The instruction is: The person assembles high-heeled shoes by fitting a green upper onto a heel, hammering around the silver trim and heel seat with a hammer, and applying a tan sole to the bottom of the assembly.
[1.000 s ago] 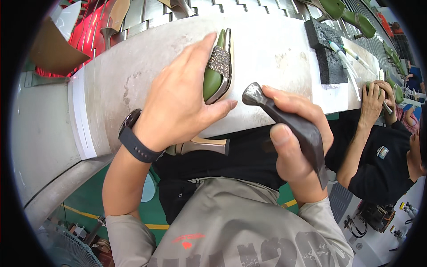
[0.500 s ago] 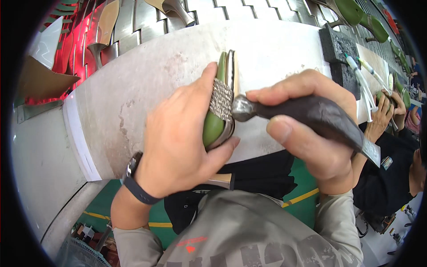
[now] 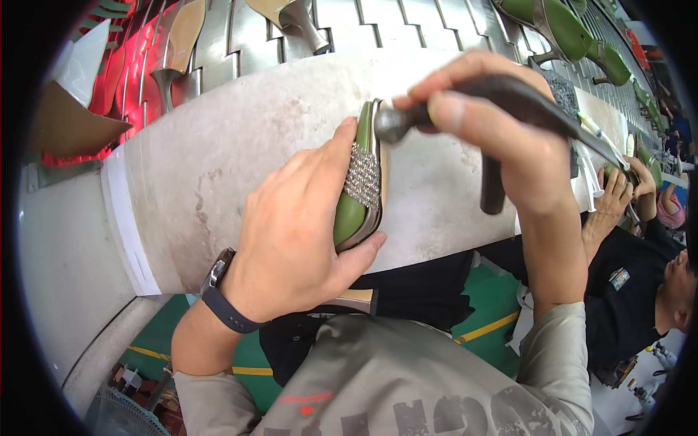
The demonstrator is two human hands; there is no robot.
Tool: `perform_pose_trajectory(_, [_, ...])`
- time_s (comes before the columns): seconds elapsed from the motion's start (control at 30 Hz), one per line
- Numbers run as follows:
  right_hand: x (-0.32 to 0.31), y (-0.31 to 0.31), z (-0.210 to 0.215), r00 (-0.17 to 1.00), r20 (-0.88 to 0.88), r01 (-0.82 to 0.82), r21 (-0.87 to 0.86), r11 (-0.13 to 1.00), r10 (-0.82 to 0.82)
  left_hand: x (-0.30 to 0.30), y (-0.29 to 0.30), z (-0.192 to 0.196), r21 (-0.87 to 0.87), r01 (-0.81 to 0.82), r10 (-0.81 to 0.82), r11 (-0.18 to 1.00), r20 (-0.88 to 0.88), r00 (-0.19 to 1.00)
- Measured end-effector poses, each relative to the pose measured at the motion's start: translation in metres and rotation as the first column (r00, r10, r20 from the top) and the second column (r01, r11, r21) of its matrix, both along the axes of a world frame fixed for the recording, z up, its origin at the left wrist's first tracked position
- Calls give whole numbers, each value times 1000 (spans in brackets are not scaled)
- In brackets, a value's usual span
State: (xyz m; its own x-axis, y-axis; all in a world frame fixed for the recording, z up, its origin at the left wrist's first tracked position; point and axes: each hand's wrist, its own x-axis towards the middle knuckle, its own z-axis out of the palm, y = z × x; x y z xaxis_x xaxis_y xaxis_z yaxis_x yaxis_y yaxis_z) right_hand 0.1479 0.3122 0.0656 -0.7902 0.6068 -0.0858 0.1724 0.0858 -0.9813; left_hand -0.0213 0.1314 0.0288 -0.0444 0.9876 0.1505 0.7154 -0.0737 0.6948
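Wrapped around a green shoe last with a glittery strap, a sandal (image 3: 363,178) in the making lies on its side under my left hand (image 3: 294,207). That hand is closed on it, thumb at the near end and fingers along its left flank. My right hand (image 3: 502,123) grips a dark hammer (image 3: 523,102) by its head part, with the handle hanging down below the palm. The hammer's round metal face is beside the sandal's far end, at its right edge; whether they touch I cannot tell. Part of the sandal is hidden under my left hand.
A pale worktop (image 3: 254,131) lies under the work. Beyond it a slatted metal conveyor (image 3: 349,29) carries heeled soles (image 3: 185,36) and green lasts (image 3: 549,25). A dark block (image 3: 563,94) and white tubes (image 3: 589,174) lie to the right, near a co-worker's hands (image 3: 614,192).
My right hand has moved away from me with the hammer, from the glittery strap toward the sandal's far end. The handle now shows below the hand. My left hand keeps its hold.
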Motion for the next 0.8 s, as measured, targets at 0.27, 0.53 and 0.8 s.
perform_pose_trajectory(0.27, [32,-47,-4,952,51,-305,277,911,303,5,-4,0,35,-25,24,999,18,1000])
perform_pose_trajectory(0.53, [47,-58,17,997,29,62,142,988,-66,-7,-6,-5,65,46,-49,997,45,998])
perform_pose_trajectory(0.8, [28,-64,14,997,54,-61,192,980,52,-6,-6,-4,55,3,-7,998,75,997])
